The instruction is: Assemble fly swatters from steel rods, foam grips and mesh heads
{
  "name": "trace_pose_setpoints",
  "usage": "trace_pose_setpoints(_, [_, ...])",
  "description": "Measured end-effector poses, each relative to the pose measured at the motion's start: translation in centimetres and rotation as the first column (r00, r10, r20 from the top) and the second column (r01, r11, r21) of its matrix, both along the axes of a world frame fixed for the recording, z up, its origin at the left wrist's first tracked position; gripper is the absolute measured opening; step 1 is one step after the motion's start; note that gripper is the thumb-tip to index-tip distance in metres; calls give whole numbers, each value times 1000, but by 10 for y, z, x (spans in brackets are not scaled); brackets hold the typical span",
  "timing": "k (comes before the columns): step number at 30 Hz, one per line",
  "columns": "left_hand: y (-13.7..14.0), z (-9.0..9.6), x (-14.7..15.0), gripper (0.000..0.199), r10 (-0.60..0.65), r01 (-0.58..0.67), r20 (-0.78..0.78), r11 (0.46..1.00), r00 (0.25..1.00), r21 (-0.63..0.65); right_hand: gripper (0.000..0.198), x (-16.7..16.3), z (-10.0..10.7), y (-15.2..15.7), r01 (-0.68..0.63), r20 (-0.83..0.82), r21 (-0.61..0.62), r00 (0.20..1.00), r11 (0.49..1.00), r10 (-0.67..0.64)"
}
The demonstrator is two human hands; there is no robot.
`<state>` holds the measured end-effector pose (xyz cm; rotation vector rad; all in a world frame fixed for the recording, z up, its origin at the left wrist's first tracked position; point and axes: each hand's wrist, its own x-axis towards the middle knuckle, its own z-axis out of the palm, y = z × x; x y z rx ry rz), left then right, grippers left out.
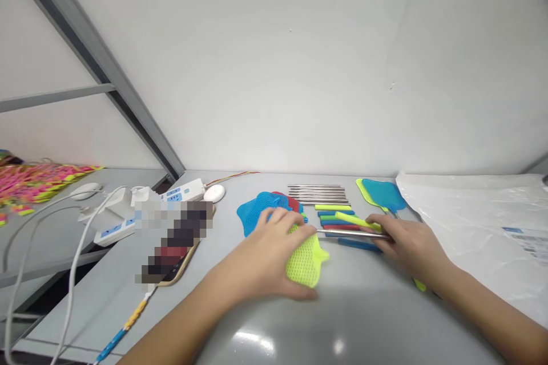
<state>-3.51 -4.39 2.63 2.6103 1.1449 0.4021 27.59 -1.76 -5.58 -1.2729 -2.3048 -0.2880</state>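
Observation:
My left hand (278,251) is curled over a yellow-green mesh fly swatter head (305,262), its thumb at the near edge. Blue fly swatter heads (252,214) and a red one (293,203) lie just beyond that hand. A slim silver metal rod (351,233) is gripped by my right hand (405,242), and its thin tip reaches the left fingers. One yellow-green tube (355,220) slants up to the right fingers; I cannot tell whether they hold it too. Blue, green and red tubes (342,227) lie under the rod.
Several metal rods (319,194) lie in a row at the back. A blue fly swatter (385,194) overlaps a yellow-green one beside a white plastic bag (471,222). To the left are a phone (182,265), power strips (188,189), white cables (77,256) and a round white object (214,194).

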Motion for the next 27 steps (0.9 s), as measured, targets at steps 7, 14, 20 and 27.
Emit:
trace_pose_setpoints(7, [-18,-39,35,69,-121,125,45,986,992,-109,14,-9,8,2,85,-230,-157,966,984,-120])
trace_pose_setpoints(14, [-17,-54,41,82,-64,65,6,989,998,-130,14,-14,11,-1,22,-225,-196,972,980,-67])
trace_pose_setpoints(20, [-11,-52,34,83,-45,46,17,996,999,-74,17,-12,11,-2,-44,-133,-147,991,988,25])
trace_pose_setpoints(27, [4,-41,24,53,101,-103,178,995,979,0,16,-23,15,-6,-137,-160,-154,981,979,112])
